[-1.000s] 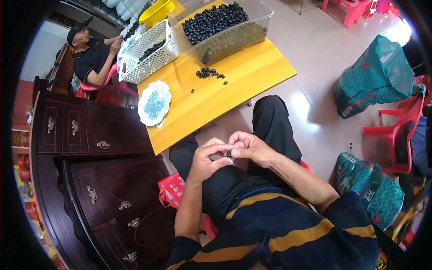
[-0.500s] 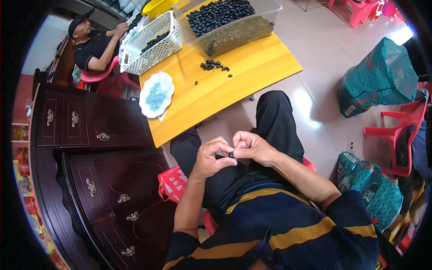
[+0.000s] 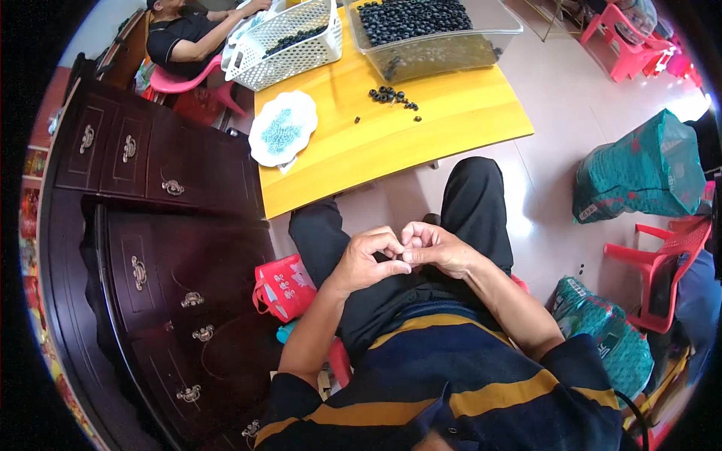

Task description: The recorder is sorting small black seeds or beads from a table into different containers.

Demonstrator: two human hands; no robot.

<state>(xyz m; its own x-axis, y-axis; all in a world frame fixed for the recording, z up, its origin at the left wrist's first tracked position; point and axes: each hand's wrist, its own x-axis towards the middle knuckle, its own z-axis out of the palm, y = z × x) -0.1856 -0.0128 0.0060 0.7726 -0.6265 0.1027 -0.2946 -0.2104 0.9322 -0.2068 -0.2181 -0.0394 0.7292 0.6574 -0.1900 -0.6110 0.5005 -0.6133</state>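
Note:
Over my lap, my left hand point(image 3: 371, 258) and my right hand point(image 3: 439, 251) meet at the fingertips. Both are closed in a pinch, thumbs against bent fingers. Whatever lies between them is hidden; half a second ago a small black piece showed there. On the yellow table ahead lie several small black round pieces point(image 3: 386, 95), with a single one point(image 3: 357, 119) to their left. A white scalloped plate point(image 3: 305, 106) at the table's left edge holds tiny pale-blue clear pieces point(image 3: 280, 134).
At the back of the table point(image 3: 459, 113) stand a clear bin point(image 3: 432, 59) full of black pieces and a white perforated basket point(image 3: 293, 64). Dark drawers point(image 3: 188, 255) flank my left. Green bags point(image 3: 639, 169) and a red chair point(image 3: 650, 263) are rightward. A person point(image 3: 188, 37) sits far left.
The view has shifted, so the table and cabinet sit differently in the picture. My hands remain joined over my lap; the black piece between my fingers no longer shows.

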